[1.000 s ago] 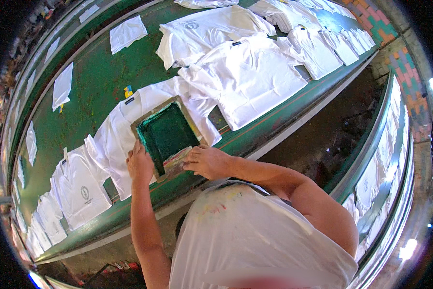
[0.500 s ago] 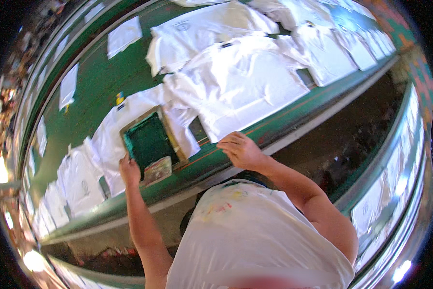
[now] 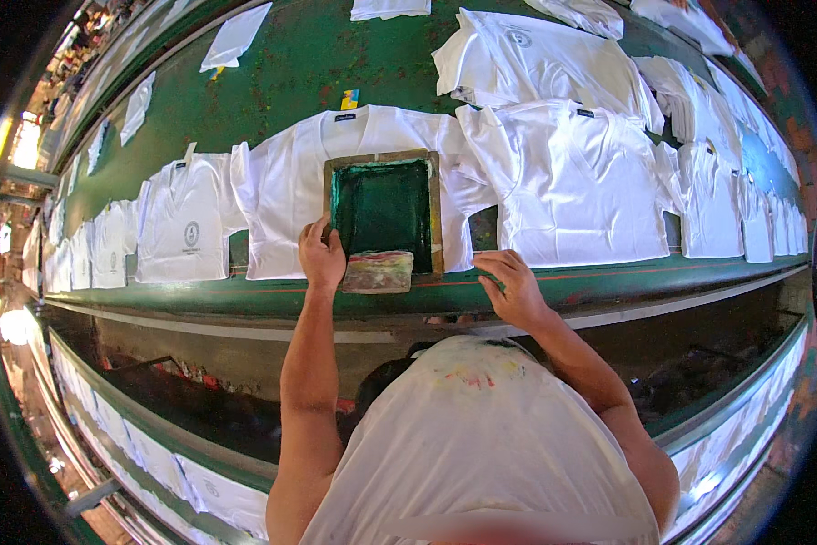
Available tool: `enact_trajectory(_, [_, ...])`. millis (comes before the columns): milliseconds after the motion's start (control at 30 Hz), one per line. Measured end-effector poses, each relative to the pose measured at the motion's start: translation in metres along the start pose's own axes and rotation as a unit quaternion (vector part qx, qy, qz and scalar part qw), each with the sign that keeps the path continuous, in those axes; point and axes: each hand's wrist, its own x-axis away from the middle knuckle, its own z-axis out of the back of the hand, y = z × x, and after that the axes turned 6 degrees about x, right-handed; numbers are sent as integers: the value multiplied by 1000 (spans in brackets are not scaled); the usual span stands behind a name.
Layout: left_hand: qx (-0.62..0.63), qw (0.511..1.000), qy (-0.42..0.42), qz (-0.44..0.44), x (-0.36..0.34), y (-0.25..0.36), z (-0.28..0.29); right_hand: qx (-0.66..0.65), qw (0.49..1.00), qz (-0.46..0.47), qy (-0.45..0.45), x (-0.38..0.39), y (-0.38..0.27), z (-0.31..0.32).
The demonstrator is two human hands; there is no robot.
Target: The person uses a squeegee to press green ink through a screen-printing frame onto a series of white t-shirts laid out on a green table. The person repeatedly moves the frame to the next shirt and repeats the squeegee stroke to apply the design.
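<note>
A screen printing frame (image 3: pixel 434 218) with dark green mesh lies on a white V-neck T-shirt (image 3: pixel 281 195). Its left side is held by my left hand (image 3: pixel 322 256), the fingers closed at the edge. Across the frame's lower end rests a paint-smeared block (image 3: pixel 378 274), perhaps a squeegee. My right hand (image 3: pixel 513 286) is by the table's front edge, right of the frame, near the lower hem of a second white T-shirt (image 3: pixel 581 195). Its fingers are stretched out with the thumb apart, and I see nothing in them.
More white T-shirts (image 3: pixel 183 213) lie in a row along the green table (image 3: pixel 336 68), some with a small dark print. A folded shirt stack (image 3: pixel 545 59) is at the back right. A dark gap (image 3: pixel 218 386) separates this table from another behind me.
My view has swung, so the table row now runs level. My left hand stays at the frame's left edge. The right hand's fingers have spread from a tighter pinch, near the hem.
</note>
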Motion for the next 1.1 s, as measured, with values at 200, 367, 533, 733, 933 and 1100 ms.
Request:
enact_trajectory(200, [91,989,86,-85,17,-9,-2,-157,971,-178,-38,-28,8,-47])
enact_trajectory(367, [108,986,95,-86,27,-8,0,-380,884,-257,-93,-41,14,-75])
enact_trajectory(533, [125,989,69,-46,26,1,5,-372,896,-216,-111,-41,16,-65])
enact_trajectory(733, [262,960,71,75,35,69,-29,-372,911,-180,9,-12,44,-19])
enact_trajectory(933, [254,961,46,94,51,196,-110,-350,903,-218,119,33,108,70])
enact_trajectory(1100, [312,948,1,64,87,313,-195,-394,861,-279,158,105,189,171])
